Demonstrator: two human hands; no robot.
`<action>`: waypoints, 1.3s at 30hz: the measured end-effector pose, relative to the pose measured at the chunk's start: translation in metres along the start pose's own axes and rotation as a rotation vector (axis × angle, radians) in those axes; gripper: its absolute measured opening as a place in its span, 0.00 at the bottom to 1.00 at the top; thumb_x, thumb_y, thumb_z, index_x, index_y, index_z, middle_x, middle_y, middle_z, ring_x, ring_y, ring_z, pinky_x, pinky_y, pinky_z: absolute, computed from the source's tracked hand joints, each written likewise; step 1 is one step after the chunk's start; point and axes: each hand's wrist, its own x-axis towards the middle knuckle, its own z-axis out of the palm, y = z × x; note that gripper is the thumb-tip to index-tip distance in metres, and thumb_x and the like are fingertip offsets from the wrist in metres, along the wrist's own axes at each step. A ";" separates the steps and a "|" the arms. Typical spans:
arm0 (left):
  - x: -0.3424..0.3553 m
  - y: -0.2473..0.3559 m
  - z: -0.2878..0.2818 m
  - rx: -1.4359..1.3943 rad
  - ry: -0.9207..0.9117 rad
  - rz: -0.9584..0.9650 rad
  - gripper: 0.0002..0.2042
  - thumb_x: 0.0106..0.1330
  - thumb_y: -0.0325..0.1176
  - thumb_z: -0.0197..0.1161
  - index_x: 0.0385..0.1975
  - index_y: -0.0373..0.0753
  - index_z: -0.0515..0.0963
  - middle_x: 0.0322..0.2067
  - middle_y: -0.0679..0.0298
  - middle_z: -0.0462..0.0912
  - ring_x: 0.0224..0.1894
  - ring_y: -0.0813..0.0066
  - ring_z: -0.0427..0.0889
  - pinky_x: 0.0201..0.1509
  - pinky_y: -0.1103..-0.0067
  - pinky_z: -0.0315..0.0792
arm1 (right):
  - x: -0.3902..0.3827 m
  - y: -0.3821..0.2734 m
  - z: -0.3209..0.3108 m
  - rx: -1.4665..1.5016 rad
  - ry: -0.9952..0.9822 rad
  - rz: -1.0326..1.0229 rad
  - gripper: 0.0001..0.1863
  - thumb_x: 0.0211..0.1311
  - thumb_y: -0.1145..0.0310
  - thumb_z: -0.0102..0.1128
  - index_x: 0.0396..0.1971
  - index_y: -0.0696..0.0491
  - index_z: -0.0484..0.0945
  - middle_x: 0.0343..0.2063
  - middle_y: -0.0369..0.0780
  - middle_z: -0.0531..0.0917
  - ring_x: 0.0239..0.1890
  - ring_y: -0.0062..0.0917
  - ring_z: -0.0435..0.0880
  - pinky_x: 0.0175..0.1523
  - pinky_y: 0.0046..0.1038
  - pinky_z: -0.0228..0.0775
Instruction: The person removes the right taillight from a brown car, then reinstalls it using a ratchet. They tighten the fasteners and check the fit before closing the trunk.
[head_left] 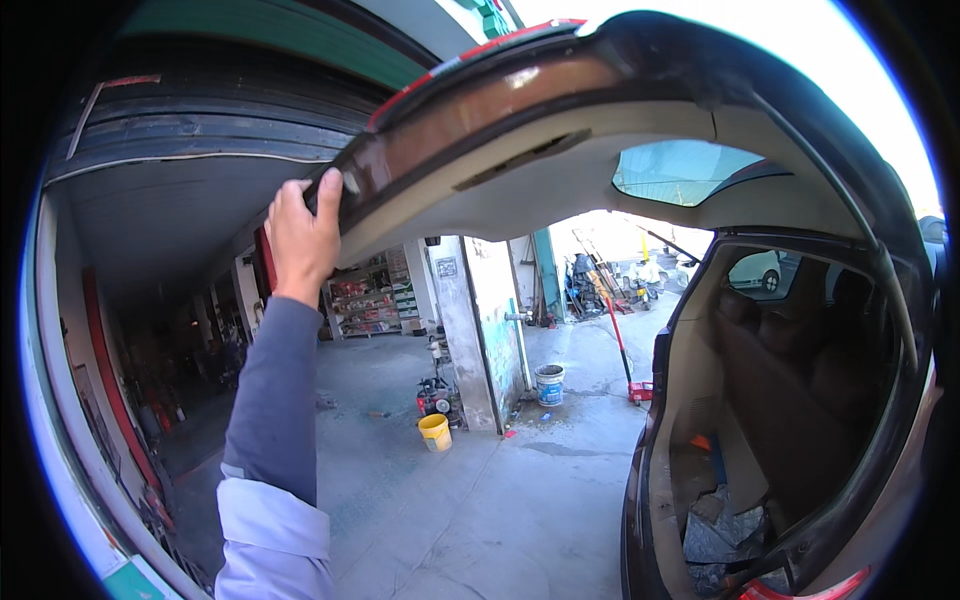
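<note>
A raised brown car tailgate (500, 105) spans the upper middle, with beige trim inside and a small window. At its left end my left hand (303, 235) reaches up and grips the lower edge, thumb against the brown panel; part of the fingers is hidden behind the edge. The arm wears a dark sleeve over a pale lilac cuff. Below the tailgate's right side lies the open cargo area (745, 420), holding crumpled grey plastic (725, 525) beside the brown seat backs (800, 380). My right hand does not appear.
A yellow bucket (435, 433) and a white-blue bucket (549, 385) stand by a worn pillar (470, 330). Beyond them is a red floor jack (640, 391) with a long handle. Stocked shelves (365, 300) line the workshop's back; a rolled-up shutter (200, 130) hangs at upper left.
</note>
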 end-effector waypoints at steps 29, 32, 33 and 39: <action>-0.469 0.010 -0.048 -1.008 -0.980 0.181 0.60 0.51 0.68 0.76 0.77 0.31 0.58 0.77 0.39 0.57 0.79 0.35 0.55 0.81 0.48 0.50 | 0.018 -0.230 -0.035 0.370 0.623 0.079 0.22 0.65 0.75 0.71 0.57 0.66 0.82 0.40 0.45 0.91 0.37 0.21 0.91 0.44 0.25 0.83; -0.476 0.011 -0.048 -1.052 -0.978 0.159 0.60 0.52 0.69 0.76 0.77 0.30 0.57 0.76 0.38 0.58 0.78 0.35 0.56 0.81 0.49 0.51 | 0.025 -0.245 -0.028 0.634 0.647 0.176 0.14 0.70 0.77 0.68 0.53 0.64 0.83 0.31 0.41 0.87 0.29 0.19 0.87 0.33 0.22 0.80; -0.480 0.011 -0.049 -1.046 -1.009 0.164 0.60 0.53 0.69 0.75 0.76 0.30 0.58 0.76 0.38 0.59 0.78 0.35 0.57 0.81 0.50 0.52 | 0.027 -0.251 -0.027 0.697 0.662 0.182 0.12 0.71 0.77 0.67 0.51 0.64 0.83 0.29 0.40 0.86 0.27 0.18 0.85 0.30 0.22 0.79; -0.542 0.042 -0.049 -1.121 -0.952 0.139 0.61 0.51 0.67 0.76 0.74 0.24 0.57 0.75 0.33 0.58 0.76 0.31 0.60 0.79 0.48 0.56 | 0.032 -0.300 -0.018 0.992 0.663 0.021 0.21 0.79 0.56 0.57 0.58 0.58 0.76 0.40 0.40 0.84 0.30 0.18 0.77 0.35 0.22 0.70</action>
